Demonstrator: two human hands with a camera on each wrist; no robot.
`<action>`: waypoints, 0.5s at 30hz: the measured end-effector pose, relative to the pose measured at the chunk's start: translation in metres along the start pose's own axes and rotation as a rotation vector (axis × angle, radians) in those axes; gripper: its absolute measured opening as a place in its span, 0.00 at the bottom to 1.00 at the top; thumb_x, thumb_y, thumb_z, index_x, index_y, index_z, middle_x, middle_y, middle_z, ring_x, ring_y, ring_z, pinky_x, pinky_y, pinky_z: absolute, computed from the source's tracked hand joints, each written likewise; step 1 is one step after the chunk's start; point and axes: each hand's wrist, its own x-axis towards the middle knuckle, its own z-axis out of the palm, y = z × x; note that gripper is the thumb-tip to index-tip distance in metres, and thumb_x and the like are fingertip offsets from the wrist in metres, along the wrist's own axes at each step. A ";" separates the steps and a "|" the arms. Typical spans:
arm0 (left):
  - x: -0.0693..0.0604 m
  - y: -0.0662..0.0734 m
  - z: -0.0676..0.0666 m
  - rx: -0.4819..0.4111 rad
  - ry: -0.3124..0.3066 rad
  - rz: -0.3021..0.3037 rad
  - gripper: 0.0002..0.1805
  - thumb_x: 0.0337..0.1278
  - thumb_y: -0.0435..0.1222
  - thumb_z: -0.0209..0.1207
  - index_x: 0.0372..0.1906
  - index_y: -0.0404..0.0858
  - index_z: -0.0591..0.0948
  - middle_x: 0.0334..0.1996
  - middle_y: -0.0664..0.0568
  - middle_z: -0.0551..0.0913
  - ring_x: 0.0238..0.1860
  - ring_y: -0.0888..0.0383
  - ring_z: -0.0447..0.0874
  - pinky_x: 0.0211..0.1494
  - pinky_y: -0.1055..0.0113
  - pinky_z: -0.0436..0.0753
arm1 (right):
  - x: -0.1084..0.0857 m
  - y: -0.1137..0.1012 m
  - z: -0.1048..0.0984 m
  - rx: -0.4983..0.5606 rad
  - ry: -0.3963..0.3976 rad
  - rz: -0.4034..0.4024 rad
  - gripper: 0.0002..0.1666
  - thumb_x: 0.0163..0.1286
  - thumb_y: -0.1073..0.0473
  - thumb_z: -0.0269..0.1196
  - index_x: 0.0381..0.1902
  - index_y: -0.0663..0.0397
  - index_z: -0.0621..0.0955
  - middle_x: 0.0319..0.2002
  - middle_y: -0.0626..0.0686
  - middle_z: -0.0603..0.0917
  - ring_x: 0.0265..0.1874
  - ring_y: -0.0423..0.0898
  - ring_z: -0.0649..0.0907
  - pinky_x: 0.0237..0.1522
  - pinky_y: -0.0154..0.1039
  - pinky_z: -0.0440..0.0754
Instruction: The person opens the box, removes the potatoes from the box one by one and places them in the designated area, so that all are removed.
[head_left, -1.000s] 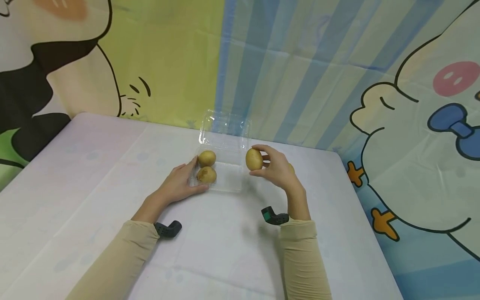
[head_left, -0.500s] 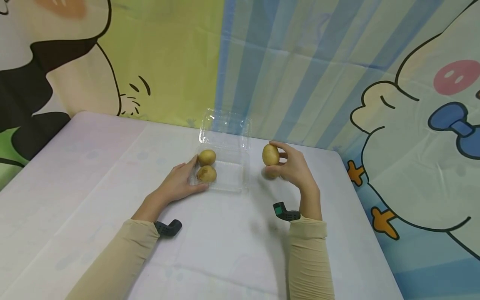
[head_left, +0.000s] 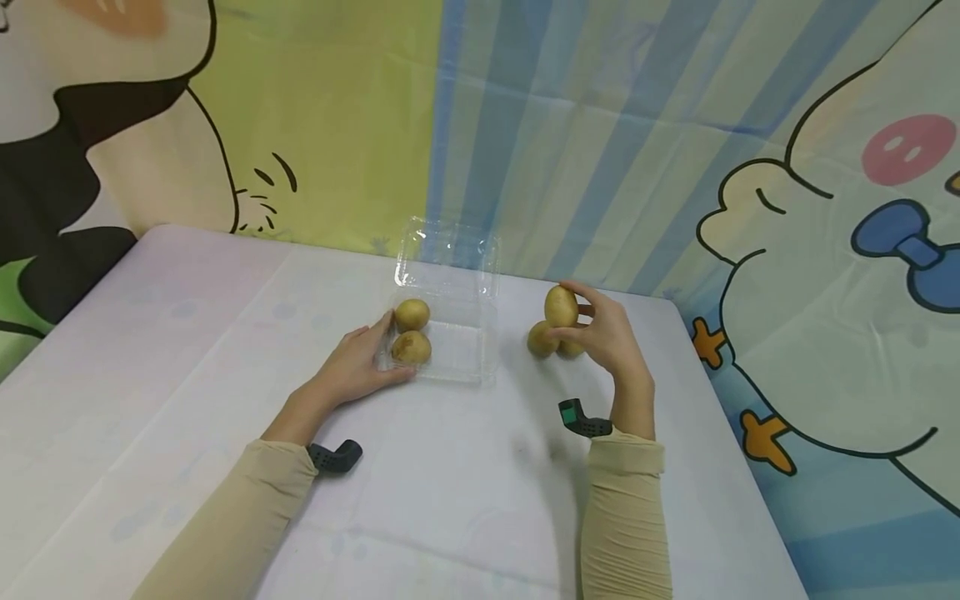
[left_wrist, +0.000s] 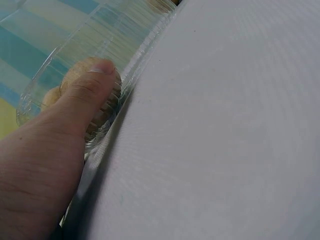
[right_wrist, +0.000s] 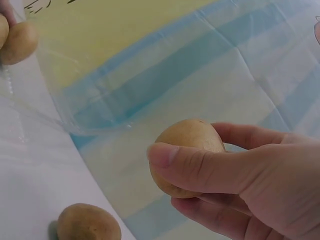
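Note:
My right hand pinches a potato between thumb and fingers, raised above the table. Just under it, two more potatoes lie on the cloth, a nearer-left potato and another potato partly covered by the hand. A clear plastic clamshell box stands open to the left, its lid tipped back. Inside its left side sit a plain potato and a brown-marked potato. My left hand grips the box's left end, the thumb along its near wall.
A white cloth covers the table. Close behind the box hangs a printed backdrop, touching the table's far edge. Dark wrist cameras are strapped to both forearms.
My right hand has moved right, away from the box, carrying the potato until it is above the two loose ones. The left hand holds its place on the box.

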 end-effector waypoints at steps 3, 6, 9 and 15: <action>0.000 -0.001 0.000 -0.007 0.000 -0.003 0.63 0.45 0.66 0.61 0.75 0.34 0.45 0.74 0.40 0.55 0.72 0.42 0.57 0.75 0.47 0.52 | -0.001 0.003 -0.002 -0.020 0.004 -0.001 0.45 0.51 0.58 0.74 0.67 0.38 0.70 0.67 0.51 0.70 0.59 0.57 0.78 0.47 0.50 0.84; -0.001 0.000 0.000 -0.012 0.000 -0.006 0.63 0.45 0.65 0.62 0.75 0.33 0.45 0.73 0.40 0.55 0.72 0.41 0.57 0.75 0.46 0.53 | -0.002 0.006 -0.005 -0.033 0.002 0.016 0.45 0.53 0.58 0.73 0.68 0.38 0.69 0.68 0.51 0.69 0.59 0.57 0.77 0.48 0.50 0.84; -0.001 0.000 0.000 -0.014 -0.003 -0.011 0.63 0.45 0.65 0.62 0.75 0.33 0.45 0.74 0.40 0.55 0.72 0.40 0.56 0.75 0.45 0.53 | -0.004 0.009 -0.007 -0.041 0.008 0.033 0.45 0.53 0.58 0.73 0.68 0.39 0.68 0.68 0.52 0.69 0.60 0.57 0.77 0.49 0.51 0.83; -0.001 0.000 0.000 -0.018 -0.003 -0.016 0.63 0.45 0.64 0.62 0.75 0.34 0.45 0.74 0.40 0.54 0.72 0.40 0.55 0.74 0.45 0.53 | -0.004 0.015 -0.012 -0.069 0.021 0.042 0.46 0.53 0.55 0.73 0.69 0.37 0.67 0.69 0.53 0.68 0.60 0.57 0.77 0.50 0.52 0.83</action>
